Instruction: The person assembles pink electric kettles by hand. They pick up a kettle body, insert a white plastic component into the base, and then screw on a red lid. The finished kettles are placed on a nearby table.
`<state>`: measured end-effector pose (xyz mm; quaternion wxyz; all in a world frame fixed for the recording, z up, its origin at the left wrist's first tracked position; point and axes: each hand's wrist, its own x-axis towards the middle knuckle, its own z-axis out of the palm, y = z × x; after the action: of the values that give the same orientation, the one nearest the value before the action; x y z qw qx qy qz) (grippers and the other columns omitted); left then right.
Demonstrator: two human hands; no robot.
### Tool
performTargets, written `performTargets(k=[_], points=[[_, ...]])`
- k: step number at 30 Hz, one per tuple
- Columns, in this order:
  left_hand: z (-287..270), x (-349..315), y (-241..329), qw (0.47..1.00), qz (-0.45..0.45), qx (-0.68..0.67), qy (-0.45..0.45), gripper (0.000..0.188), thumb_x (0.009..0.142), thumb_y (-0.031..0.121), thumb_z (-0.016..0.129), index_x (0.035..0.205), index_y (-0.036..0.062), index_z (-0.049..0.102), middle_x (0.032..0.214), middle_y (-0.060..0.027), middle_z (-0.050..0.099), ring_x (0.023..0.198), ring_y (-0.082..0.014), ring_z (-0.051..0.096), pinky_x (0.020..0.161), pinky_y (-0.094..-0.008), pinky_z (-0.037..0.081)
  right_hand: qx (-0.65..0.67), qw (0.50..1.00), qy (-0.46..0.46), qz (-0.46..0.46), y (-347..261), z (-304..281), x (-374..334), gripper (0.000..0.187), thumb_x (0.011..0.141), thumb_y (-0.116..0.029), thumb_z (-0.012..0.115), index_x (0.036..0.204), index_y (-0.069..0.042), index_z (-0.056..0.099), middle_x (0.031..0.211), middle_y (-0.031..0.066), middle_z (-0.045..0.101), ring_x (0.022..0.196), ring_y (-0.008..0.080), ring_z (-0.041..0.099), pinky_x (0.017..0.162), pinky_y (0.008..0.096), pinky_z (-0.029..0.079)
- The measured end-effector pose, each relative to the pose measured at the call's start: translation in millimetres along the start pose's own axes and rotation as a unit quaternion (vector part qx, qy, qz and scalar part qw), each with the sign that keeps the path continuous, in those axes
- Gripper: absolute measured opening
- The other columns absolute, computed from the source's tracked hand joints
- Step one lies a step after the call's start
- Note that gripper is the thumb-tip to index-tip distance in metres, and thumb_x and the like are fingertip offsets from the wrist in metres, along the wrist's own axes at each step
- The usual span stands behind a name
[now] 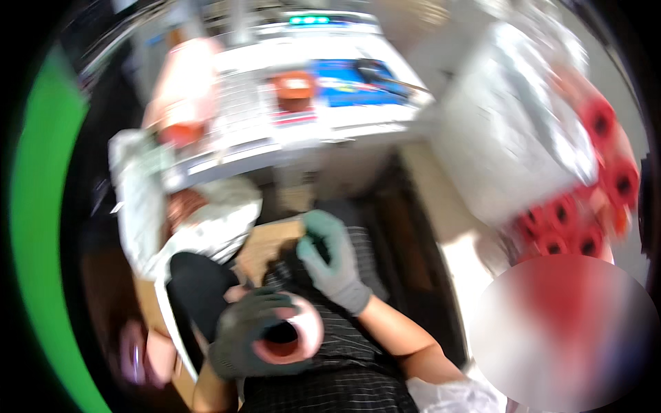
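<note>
In front of my lap, my left hand (251, 335) wears a dark grey glove and is closed around a pink roll (311, 327). The round end of this roll faces up and shows a dark hollow core. My right hand (330, 258), in a light grey-green glove, is raised to the right of the roll and apart from it. Its fingers are bent, with a dark gap between them and the thumb, and I see nothing held there. Motion blur softens both hands.
Ahead is a white workbench (241, 141) bearing a large pink roll (186, 86), an orange-brown tape roll (294, 86) and a blue mat (351, 79). A white bag (141, 213) hangs open at left. Plastic-wrapped rolls (509, 131) and red rolls (561, 213) stand at right.
</note>
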<state>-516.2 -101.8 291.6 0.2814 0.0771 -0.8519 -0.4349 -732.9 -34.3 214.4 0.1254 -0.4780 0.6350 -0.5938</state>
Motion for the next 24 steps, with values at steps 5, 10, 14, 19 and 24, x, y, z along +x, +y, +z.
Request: performTargets(k=[5, 10, 14, 19, 24], points=[[3.0, 50.2, 9.4, 0.982, -0.092, 0.001, -0.166, 0.074, 0.060, 0.031, 0.099, 0.120, 0.0075, 0.063, 0.109, -0.0127, 0.074, 0.099, -0.0330, 0.074, 0.087, -0.0425, 0.058, -0.062, 0.988, 0.130, 0.058, 52.8, -111.1, -67.9, 0.016, 0.099, -0.009, 0.063, 0.106, 0.002, 0.072, 0.106, 0.0114, 0.069, 0.090, 0.0179, 0.067, 0.083, 0.0310, 0.055], [39.0, 50.6, -27.3, 0.991, -0.003, 0.028, -0.134, 0.080, 0.051, 0.026, 0.097, 0.121, 0.0074, 0.061, 0.111, -0.0133, 0.072, 0.101, -0.0327, 0.069, 0.090, -0.0445, 0.052, -0.273, 0.879, 0.354, 0.166, 65.5, -235.7, -136.4, 0.017, 0.095, -0.012, 0.068, 0.109, -0.002, 0.068, 0.109, 0.0144, 0.068, 0.089, 0.0268, 0.069, 0.082, 0.0370, 0.056], [46.6, 61.2, -22.8, 0.991, 0.013, 0.058, -0.120, 0.077, 0.047, 0.029, 0.093, 0.115, 0.0069, 0.065, 0.108, -0.0128, 0.064, 0.102, -0.0336, 0.061, 0.088, -0.0452, 0.051, -0.532, 0.734, 0.340, 0.250, 87.7, -312.6, -191.1, 0.032, 0.093, -0.027, 0.066, 0.117, -0.006, 0.065, 0.122, 0.0201, 0.062, 0.098, 0.0400, 0.067, 0.087, 0.0484, 0.054], [46.3, 56.1, -20.3, 0.988, 0.019, 0.109, -0.111, 0.076, 0.048, 0.029, 0.089, 0.114, 0.0033, 0.062, 0.107, -0.0132, 0.057, 0.099, -0.0327, 0.058, 0.086, -0.0451, 0.050, -0.504, 0.755, 0.317, 0.276, 97.0, -313.0, -182.1, 0.026, 0.092, -0.032, 0.067, 0.103, -0.009, 0.067, 0.101, 0.0169, 0.066, 0.092, 0.0393, 0.066, 0.080, 0.0496, 0.052], [42.4, 41.7, -38.4, 0.986, 0.015, 0.116, -0.115, 0.082, 0.050, 0.033, 0.093, 0.117, 0.0008, 0.059, 0.108, -0.0142, 0.056, 0.097, -0.0322, 0.060, 0.085, -0.0453, 0.051, -0.505, 0.747, 0.425, 0.082, 71.3, -328.6, -154.4, 0.028, 0.096, -0.021, 0.067, 0.121, -0.009, 0.069, 0.106, 0.0170, 0.071, 0.087, 0.0360, 0.069, 0.076, 0.0429, 0.056]])
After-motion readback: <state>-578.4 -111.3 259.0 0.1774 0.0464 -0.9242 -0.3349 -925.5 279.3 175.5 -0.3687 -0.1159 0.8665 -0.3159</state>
